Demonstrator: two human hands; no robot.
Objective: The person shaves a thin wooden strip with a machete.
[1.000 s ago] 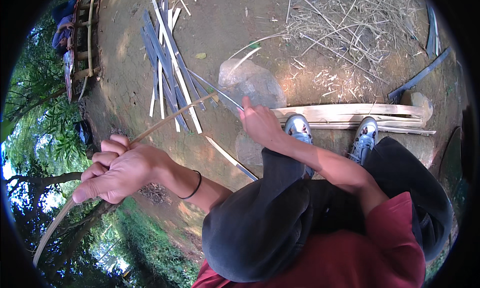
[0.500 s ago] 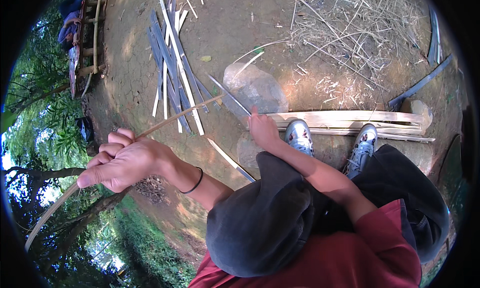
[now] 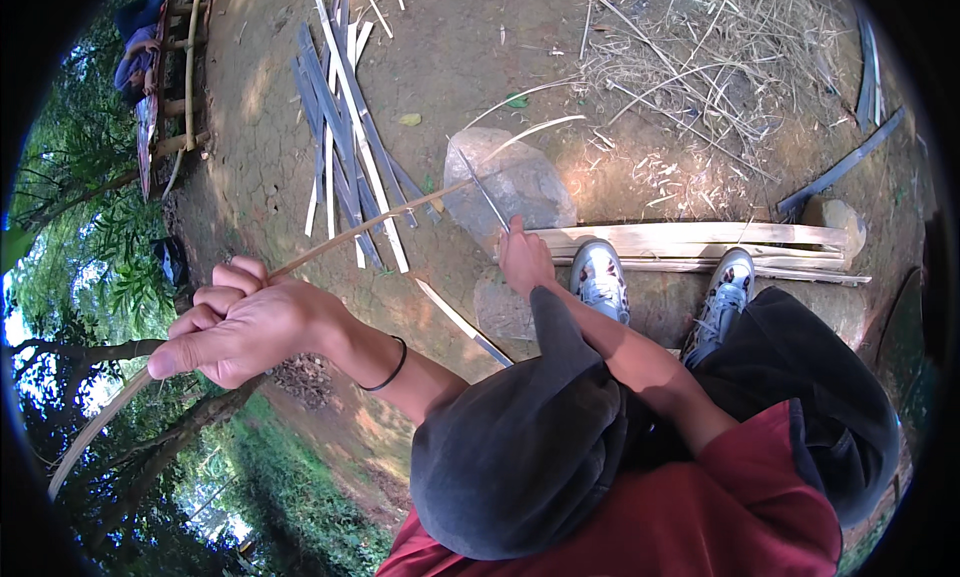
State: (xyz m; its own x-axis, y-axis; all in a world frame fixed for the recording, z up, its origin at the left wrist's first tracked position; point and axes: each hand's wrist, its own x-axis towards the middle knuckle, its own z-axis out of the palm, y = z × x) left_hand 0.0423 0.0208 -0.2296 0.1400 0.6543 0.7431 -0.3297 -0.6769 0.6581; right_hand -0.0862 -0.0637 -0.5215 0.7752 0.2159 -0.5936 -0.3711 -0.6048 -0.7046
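Note:
My left hand, with a dark band at its wrist, is closed around a long, thin bamboo strip. One end of the strip curves down past my thumb at the lower left. The other runs up to the right, over a large grey stone, where its pale tip bends away. In my right hand is a knife, its narrow blade lying across the strip above the stone. The knife's handle is hidden in my fingers. Whether the blade cuts into the strip I cannot tell.
A pile of dark and pale bamboo slats lies on the ground ahead. Split bamboo lengths lie by my shoes. Tangled shavings spread at the far right. Another person is at the upper left.
The knife has turned steeper, its tip swinging to the right. More of the strip's pale end now reaches rightward past the blade. My left hand has barely moved.

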